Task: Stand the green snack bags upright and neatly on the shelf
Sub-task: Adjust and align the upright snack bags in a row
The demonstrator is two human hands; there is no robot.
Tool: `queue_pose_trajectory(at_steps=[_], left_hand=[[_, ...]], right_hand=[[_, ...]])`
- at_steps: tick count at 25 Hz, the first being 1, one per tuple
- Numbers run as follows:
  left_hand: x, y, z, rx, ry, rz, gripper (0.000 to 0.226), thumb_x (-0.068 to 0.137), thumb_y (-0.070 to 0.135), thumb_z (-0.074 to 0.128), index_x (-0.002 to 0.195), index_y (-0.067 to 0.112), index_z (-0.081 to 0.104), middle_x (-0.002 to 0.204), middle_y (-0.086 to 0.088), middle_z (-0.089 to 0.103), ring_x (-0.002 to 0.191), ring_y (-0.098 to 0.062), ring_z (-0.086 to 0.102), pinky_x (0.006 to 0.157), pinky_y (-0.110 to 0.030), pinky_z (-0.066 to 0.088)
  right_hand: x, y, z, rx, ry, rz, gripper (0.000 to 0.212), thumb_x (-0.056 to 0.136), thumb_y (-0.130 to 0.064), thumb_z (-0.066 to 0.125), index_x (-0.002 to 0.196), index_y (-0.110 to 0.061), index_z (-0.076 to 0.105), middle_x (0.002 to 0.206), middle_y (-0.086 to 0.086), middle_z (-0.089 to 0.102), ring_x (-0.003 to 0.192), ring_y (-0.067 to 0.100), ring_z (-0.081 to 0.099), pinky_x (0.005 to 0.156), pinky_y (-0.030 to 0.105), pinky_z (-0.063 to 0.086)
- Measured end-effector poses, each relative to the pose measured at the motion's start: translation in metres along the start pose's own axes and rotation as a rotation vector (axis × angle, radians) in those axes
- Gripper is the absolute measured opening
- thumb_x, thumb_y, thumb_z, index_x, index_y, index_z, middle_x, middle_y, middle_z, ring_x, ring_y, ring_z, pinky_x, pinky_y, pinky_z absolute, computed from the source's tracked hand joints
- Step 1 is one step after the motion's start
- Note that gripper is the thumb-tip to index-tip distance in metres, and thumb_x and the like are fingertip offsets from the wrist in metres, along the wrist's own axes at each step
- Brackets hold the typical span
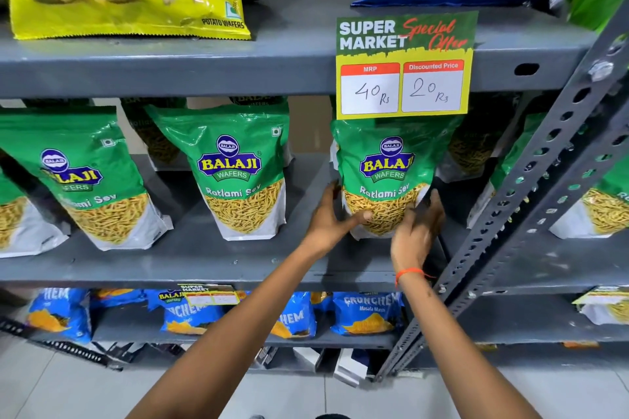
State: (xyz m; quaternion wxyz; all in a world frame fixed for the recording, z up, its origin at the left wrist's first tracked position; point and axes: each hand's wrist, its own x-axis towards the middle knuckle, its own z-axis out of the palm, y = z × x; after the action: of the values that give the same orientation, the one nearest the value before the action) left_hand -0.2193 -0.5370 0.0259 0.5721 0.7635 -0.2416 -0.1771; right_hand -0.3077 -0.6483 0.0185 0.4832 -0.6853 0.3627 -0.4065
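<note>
Green Ratlami Sev bag [384, 173] stands upright on the grey middle shelf [204, 258], below the price card [405, 65]. We reach both arms forward: our left hand [332, 214] grips its lower left edge, thumb across the front, and our right hand [417, 224] curls round its lower right corner.

The left arm [238, 333] and the right arm [452, 343] are reaching forward, both bare. The left hand [332, 218] is pinching the Ratlami Sev bag [388, 160], its thumb lying across the front. The right hand [417, 230] is cupping the bag's other side, fingers curled. An orange thread [410, 273] is circling that wrist.
</note>
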Motion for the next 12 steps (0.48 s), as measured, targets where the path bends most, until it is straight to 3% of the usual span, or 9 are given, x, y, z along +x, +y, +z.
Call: queue_pose_trajectory(at_steps=[3,6,10,12], left_hand=[[-0.029,0.006,-0.018,0.309,0.305,0.307,0.060,0.081,0.043,0.063,0.129,0.014,0.039,0.124,-0.006,0.054,0.116,-0.016,0.048,0.099,-0.035,0.043],[-0.044,0.004,-0.055,0.489,0.601,0.578,0.038,0.083,0.036,0.062,0.109,0.012,0.047,0.104,-0.016,0.059,0.100,-0.022,0.047,0.090,-0.037,0.041],[-0.055,-0.026,-0.128,0.576,0.826,0.549,0.057,0.071,0.042,0.073,0.111,0.011,0.046,0.112,-0.022,0.056,0.110,-0.025,0.043,0.096,-0.038,0.032],[-0.055,-0.046,-0.168,0.499,0.801,0.404,0.078,0.065,0.045,0.077,0.125,0.010,0.041,0.126,-0.021,0.047,0.123,-0.025,0.038,0.104,-0.038,0.029]], right_hand=[[-0.026,-0.017,0.014,0.019,0.086,-0.289,0.043,0.088,-0.021,0.041,0.124,0.002,0.046,0.128,0.025,0.047,0.125,0.029,0.038,0.109,0.023,0.025],[-0.053,-0.036,0.044,0.088,-0.062,-0.378,0.039,0.086,-0.017,0.041,0.118,0.003,0.051,0.119,0.017,0.047,0.119,0.028,0.046,0.108,0.025,0.032],[-0.079,-0.050,0.103,0.047,-0.308,-0.282,0.045,0.085,-0.031,0.042,0.120,-0.005,0.051,0.120,0.018,0.053,0.114,0.018,0.045,0.099,0.019,0.030],[-0.088,-0.053,0.129,0.032,-0.458,-0.105,0.057,0.083,-0.043,0.044,0.128,-0.008,0.045,0.131,0.013,0.051,0.122,0.017,0.042,0.099,0.016,0.027]])
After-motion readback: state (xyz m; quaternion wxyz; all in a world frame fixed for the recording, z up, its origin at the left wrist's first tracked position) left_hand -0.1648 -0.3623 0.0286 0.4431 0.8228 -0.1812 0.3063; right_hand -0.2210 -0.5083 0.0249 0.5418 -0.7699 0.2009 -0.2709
